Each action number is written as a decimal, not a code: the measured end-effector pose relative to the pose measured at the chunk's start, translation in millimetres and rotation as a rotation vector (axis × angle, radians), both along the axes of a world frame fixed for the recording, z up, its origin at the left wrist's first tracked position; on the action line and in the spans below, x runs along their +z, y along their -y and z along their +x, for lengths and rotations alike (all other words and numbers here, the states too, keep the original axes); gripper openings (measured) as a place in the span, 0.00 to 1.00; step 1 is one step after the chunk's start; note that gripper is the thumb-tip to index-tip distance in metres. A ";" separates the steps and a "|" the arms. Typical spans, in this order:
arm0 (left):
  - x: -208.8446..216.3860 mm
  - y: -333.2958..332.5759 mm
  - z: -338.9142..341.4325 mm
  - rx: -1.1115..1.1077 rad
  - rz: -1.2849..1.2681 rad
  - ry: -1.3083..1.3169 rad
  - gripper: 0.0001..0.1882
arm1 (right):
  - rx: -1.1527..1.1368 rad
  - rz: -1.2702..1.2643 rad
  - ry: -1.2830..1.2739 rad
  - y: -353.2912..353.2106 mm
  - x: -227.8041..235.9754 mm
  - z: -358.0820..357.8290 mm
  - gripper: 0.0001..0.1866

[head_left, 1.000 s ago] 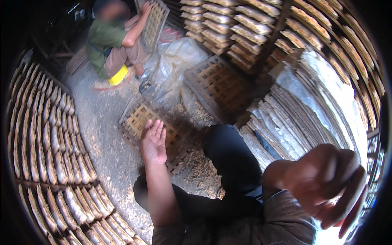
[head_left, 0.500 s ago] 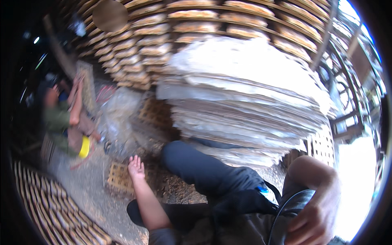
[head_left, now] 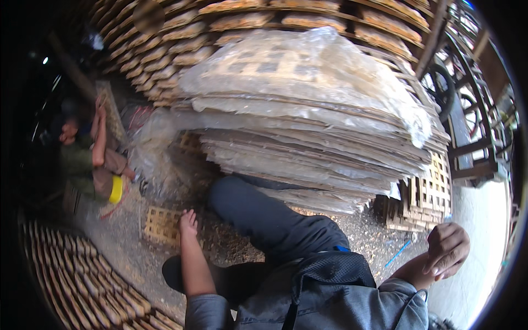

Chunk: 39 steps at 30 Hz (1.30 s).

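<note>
My left hand (head_left: 188, 222) is held out over the floor with its fingers loosely extended and nothing in them. Beneath and beside it lies a woven lattice tray (head_left: 159, 224). Off to the right, my right hand (head_left: 448, 250) hangs in the air with its fingers curled in; no object shows in it. In front of my bent knee rises a tall stack of flat sheets (head_left: 308, 129), layered with cloudy plastic. A crumpled clear plastic sheet (head_left: 363, 60) covers its top, with a lattice pattern showing through. Neither hand touches the stack.
Racks of filled trays (head_left: 242, 22) stand behind the stack, with more trays (head_left: 82, 275) at lower left. A seated person (head_left: 82, 159) at left holds an upright board. Lattice trays (head_left: 432, 190) are piled at right, near a blue strip (head_left: 397, 254) and wooden frame (head_left: 473, 148).
My right hand has swung outward and up, away from my body. The view has shifted and is sharper; my left hand stays held out much as before.
</note>
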<state>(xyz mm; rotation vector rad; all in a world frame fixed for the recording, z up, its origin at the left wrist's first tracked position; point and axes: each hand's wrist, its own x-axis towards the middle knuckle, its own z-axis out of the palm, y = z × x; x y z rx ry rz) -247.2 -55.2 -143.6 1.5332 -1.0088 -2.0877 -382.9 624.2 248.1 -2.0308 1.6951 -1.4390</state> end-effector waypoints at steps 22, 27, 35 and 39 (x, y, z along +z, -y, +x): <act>172.0 -68.4 189.8 0.492 -0.579 -0.011 0.11 | 0.640 1.113 -0.779 720.3 -248.3 73.7 0.23; 177.2 -39.0 163.7 0.025 -0.782 0.488 0.10 | 0.070 1.245 -0.495 837.4 -429.1 38.4 0.22; 134.7 25.5 189.7 -0.670 -0.841 0.855 0.17 | -0.402 1.124 -0.373 854.7 -613.2 -15.6 0.25; 125.5 55.4 176.6 -0.737 -0.852 0.781 0.20 | -0.407 0.904 -0.509 874.8 -683.1 -92.9 0.24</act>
